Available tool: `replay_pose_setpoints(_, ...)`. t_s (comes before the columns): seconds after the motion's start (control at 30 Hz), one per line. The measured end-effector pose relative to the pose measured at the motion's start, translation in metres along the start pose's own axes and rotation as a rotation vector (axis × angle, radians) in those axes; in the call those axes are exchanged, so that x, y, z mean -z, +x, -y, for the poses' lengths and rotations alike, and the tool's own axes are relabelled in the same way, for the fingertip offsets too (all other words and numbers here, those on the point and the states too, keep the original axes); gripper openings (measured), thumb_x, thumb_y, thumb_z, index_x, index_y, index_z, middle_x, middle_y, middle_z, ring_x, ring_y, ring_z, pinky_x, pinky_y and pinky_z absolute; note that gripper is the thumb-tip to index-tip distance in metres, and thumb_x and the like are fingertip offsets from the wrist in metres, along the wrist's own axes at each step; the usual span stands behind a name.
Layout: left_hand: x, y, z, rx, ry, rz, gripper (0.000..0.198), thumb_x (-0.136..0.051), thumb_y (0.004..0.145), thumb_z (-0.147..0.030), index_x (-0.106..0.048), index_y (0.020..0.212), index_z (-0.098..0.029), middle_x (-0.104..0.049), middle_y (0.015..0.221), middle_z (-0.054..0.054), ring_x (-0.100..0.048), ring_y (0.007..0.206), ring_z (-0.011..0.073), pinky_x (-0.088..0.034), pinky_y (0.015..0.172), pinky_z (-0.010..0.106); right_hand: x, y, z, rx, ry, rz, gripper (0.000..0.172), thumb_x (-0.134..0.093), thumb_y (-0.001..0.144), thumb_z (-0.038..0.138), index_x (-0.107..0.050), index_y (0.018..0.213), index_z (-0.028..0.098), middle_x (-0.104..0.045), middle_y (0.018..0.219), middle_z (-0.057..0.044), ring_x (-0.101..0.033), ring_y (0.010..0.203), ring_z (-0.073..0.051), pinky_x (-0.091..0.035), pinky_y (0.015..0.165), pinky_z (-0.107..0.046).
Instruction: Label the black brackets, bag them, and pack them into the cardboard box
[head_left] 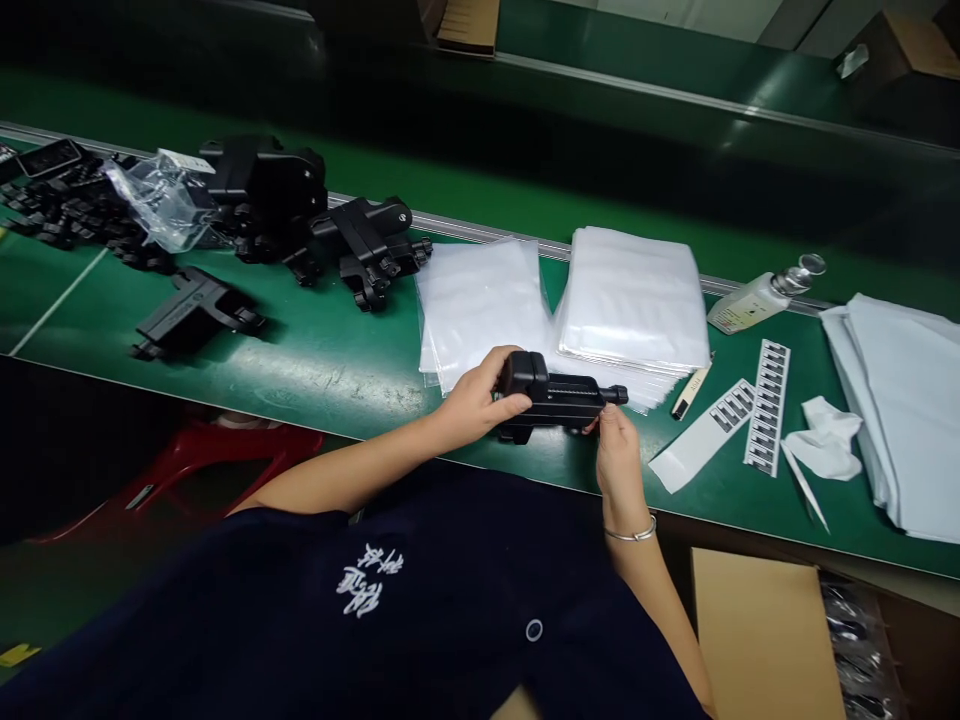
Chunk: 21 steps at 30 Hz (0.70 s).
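Holding the black plastic part [551, 397] at the surface's near edge, left hand [474, 400] wrapped around it, right hand [616, 452] pinching its tip; a slip could knock those bags [480, 305].

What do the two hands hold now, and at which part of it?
Both hold one black plastic part: the left hand grips its thick left end, and the right hand pinches its narrow right end.
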<state>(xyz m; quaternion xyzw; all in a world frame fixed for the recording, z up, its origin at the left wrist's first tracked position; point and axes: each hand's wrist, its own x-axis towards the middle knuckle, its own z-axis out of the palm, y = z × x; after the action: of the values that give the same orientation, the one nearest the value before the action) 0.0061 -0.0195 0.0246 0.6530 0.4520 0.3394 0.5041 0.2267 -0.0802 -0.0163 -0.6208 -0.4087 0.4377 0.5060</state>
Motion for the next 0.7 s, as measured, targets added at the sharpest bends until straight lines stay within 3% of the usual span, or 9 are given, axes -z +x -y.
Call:
replay_pose_setpoints(0.13,0.003,0.005,0.005,0.044,-0.143,-0.032,0.071,-0.053,0.081,-0.076,-0.048,0.118,-0.016,-0.062,0.101,0.008,-0.060,0.094,0.0240,-0.047,0.081,0.033,-0.001,0.001,-0.004,0.058,0.066,0.022,0.031,-0.061,0.086,0.052,-0.064,0.093,0.022,-0.065,0.089,-0.002,-0.058,0.087,-0.018,-0.045,0.082,-0.031)
replay_pose_setpoints(0.2,0.004,0.003,0.007,0.034,-0.118,-0.027,0.072,-0.055,0.080,-0.075,-0.049,0.119,-0.016,-0.062,0.099,0.007,-0.060,0.092,0.0234,-0.047,0.080,0.033,-0.001,0.003,-0.006,0.047,0.064,0.007,0.030,-0.062,0.085,0.052,-0.064,0.089,0.022,-0.065,0.085,-0.001,-0.058,0.086,-0.018,-0.046,0.081,-0.030)
replay_pose_setpoints(0.3,0.005,0.000,0.007,-0.009,-0.072,-0.045,0.074,-0.067,0.073,-0.071,-0.052,0.121,-0.017,-0.063,0.102,0.006,-0.060,0.092,0.0227,-0.046,0.082,0.033,-0.005,0.005,-0.008,0.004,-0.005,-0.043,0.041,-0.055,0.088,0.059,-0.062,0.079,0.020,-0.064,0.077,-0.002,-0.058,0.080,-0.019,-0.047,0.077,-0.031)
replay_pose_setpoints(0.4,0.005,0.007,0.008,0.048,-0.265,-0.146,0.069,-0.070,0.071,-0.070,-0.058,0.114,-0.017,-0.066,0.101,0.006,-0.063,0.094,0.0225,-0.049,0.082,0.031,-0.010,0.001,-0.006,0.035,-0.043,-0.036,0.055,-0.038,0.095,0.063,-0.067,0.095,0.017,-0.069,0.090,-0.007,-0.062,0.088,-0.022,-0.050,0.085,-0.037)
replay_pose_setpoints(0.5,0.007,0.020,0.012,0.248,-0.613,-0.300,0.057,-0.066,0.076,-0.068,-0.061,0.098,-0.016,-0.069,0.089,0.005,-0.066,0.087,0.0208,-0.053,0.076,0.029,-0.017,-0.011,0.000,0.224,-0.182,0.090,0.059,-0.030,0.099,0.060,-0.066,0.120,0.019,-0.067,0.114,-0.012,-0.063,0.106,-0.025,-0.048,0.096,-0.044)
replay_pose_setpoints(0.6,0.007,0.030,0.012,0.407,-0.866,-0.359,0.046,-0.061,0.086,-0.060,-0.062,0.092,-0.014,-0.070,0.079,0.005,-0.069,0.082,0.0191,-0.056,0.075,0.028,-0.024,-0.026,0.005,0.520,-0.419,0.252,0.043,-0.040,0.099,0.054,-0.069,0.119,0.029,-0.065,0.123,-0.008,-0.060,0.117,-0.026,-0.035,0.111,-0.054)
replay_pose_setpoints(0.7,0.002,0.031,0.009,0.447,-0.959,-0.364,0.043,-0.054,0.093,-0.055,-0.064,0.095,-0.013,-0.071,0.080,0.006,-0.070,0.082,0.0184,-0.057,0.077,0.028,-0.028,-0.034,0.010,0.700,-0.449,0.210,0.030,-0.046,0.099,0.044,-0.070,0.116,0.036,-0.068,0.118,-0.004,-0.061,0.115,-0.025,-0.020,0.118,-0.061)
